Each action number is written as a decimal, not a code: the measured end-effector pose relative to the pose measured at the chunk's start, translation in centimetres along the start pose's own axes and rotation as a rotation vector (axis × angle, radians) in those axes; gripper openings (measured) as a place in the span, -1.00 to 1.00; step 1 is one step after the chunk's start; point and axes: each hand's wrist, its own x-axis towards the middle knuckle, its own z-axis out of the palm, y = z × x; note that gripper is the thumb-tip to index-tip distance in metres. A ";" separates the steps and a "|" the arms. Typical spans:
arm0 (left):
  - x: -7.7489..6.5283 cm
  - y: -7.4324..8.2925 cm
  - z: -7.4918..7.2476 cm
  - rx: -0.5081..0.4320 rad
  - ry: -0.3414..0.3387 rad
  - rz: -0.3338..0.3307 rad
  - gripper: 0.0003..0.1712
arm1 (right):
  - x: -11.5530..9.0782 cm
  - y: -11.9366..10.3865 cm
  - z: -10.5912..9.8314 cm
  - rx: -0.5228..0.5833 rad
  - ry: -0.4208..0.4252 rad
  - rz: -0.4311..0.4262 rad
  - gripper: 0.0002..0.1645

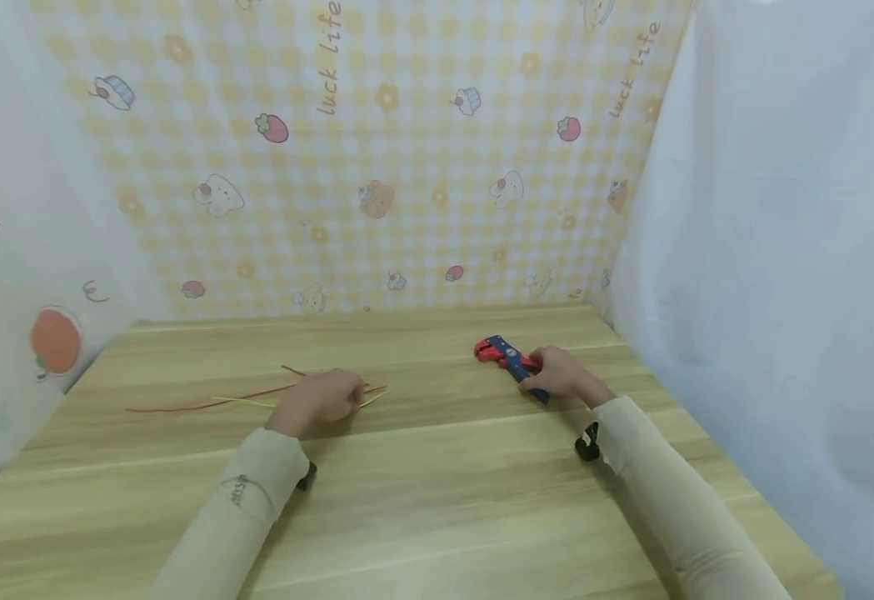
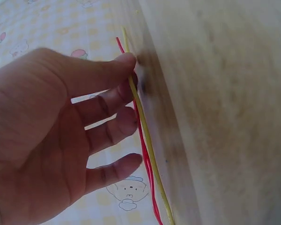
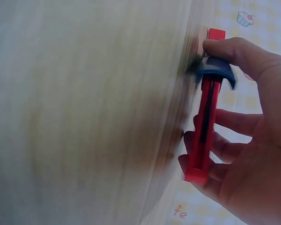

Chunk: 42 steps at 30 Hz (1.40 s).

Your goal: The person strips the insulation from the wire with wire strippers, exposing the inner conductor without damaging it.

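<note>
On the left part of the table, my left hand point(image 1: 324, 396) pinches thin wires between thumb and forefinger. In the left wrist view a yellow wire point(image 2: 151, 150) crosses the fingertips, with red wires point(image 2: 154, 206) close alongside; the other fingers are spread and bent. Farther along the table, their ends fan out to both sides of the hand in the head view. At the right, my right hand point(image 1: 559, 372) grips a red-and-blue wire stripper point(image 1: 513, 357) by its handles, the head angled toward the back left. Its red part point(image 3: 196, 174) lies across the curled fingers in the right wrist view.
The wood-grain table point(image 1: 422, 508) runs back to a yellow checked cloth point(image 1: 414, 150) hung behind it. Pale cloths hang along the left side point(image 1: 24, 167) and right side point(image 1: 766, 208). A black wrist device point(image 1: 588, 442) sits under the right sleeve.
</note>
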 end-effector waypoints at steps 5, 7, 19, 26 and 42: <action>0.2 -0.2 0.0 -0.066 -0.046 0.017 -0.78 | -0.3 -0.5 -0.2 0.043 0.051 0.028 -0.24; 0.2 -0.3 0.1 -0.075 -0.038 0.021 -0.76 | -0.4 -0.7 -0.2 0.057 0.068 0.034 -0.28; 0.0 0.2 -0.5 -0.127 0.018 0.047 -0.81 | -1.3 -2.4 0.5 0.065 0.159 -0.020 -0.28; -0.2 0.7 -0.9 -0.161 0.011 0.062 -0.71 | -2.1 -4.2 1.2 0.102 0.226 -0.069 -0.34; 0.0 1.1 -2.0 -0.192 0.070 0.168 -0.72 | -4.5 -8.4 2.7 0.196 0.384 -0.275 -0.35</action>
